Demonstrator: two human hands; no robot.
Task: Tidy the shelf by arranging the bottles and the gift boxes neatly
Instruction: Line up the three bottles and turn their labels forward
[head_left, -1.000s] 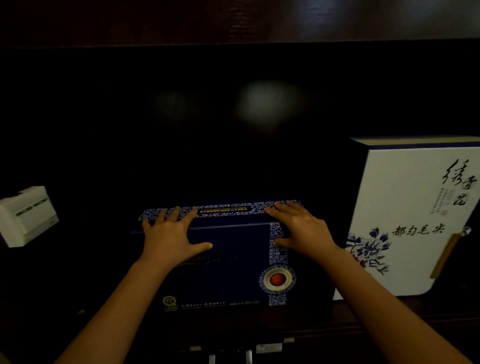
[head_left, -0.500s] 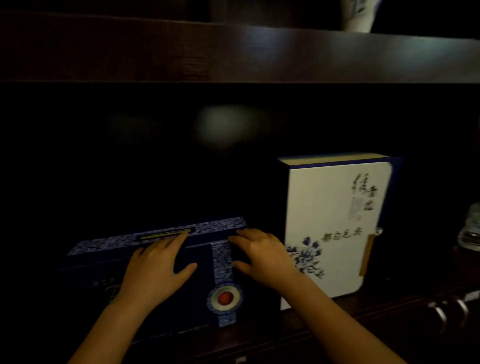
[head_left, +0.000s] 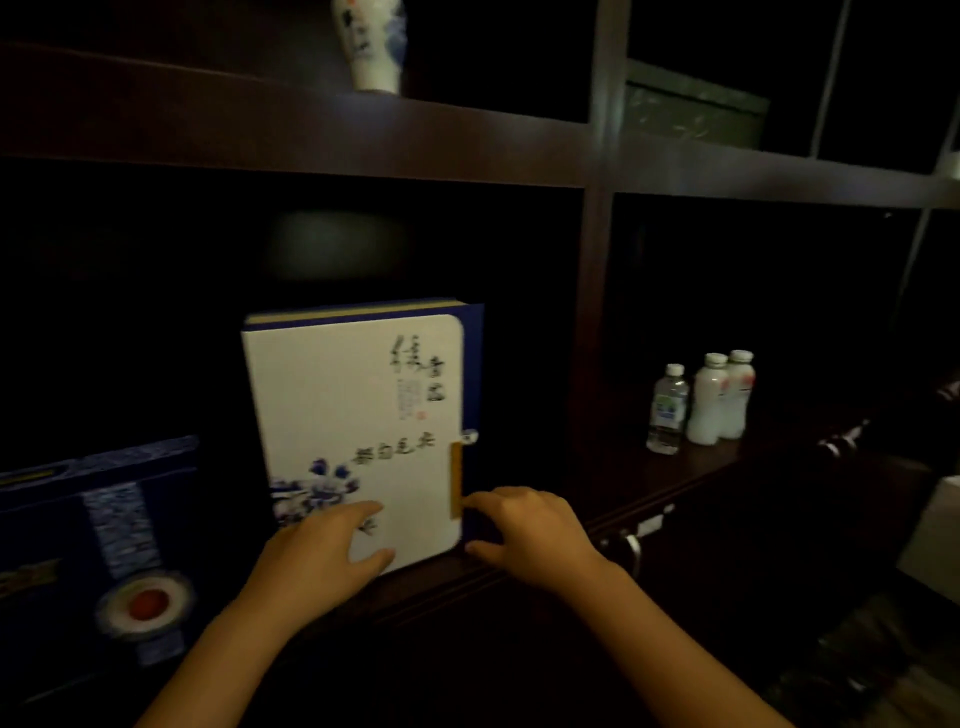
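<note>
A white gift box (head_left: 353, 415) with blue flowers and black calligraphy stands upright on the dark shelf (head_left: 675, 483). My left hand (head_left: 317, 561) lies flat on its lower front face, fingers spread. My right hand (head_left: 530, 530) touches its lower right edge by the tan clasp, fingers apart. A dark blue gift box (head_left: 78, 551) with a red seal stands at the far left, free of both hands. Three bottles stand in the right compartment: a clear water bottle (head_left: 667, 410) and two milky white ones (head_left: 719, 400).
A white and blue porcelain vase (head_left: 371, 44) stands on the shelf above. A grey-green box (head_left: 691, 106) sits in the upper right compartment. A vertical divider (head_left: 592, 338) separates the box compartment from the bottles. Drawer handles (head_left: 631, 548) show below the shelf edge.
Both hands left the dark blue box and moved right to the white gift box. The view swung right and up, bringing the bottles and vase into sight.
</note>
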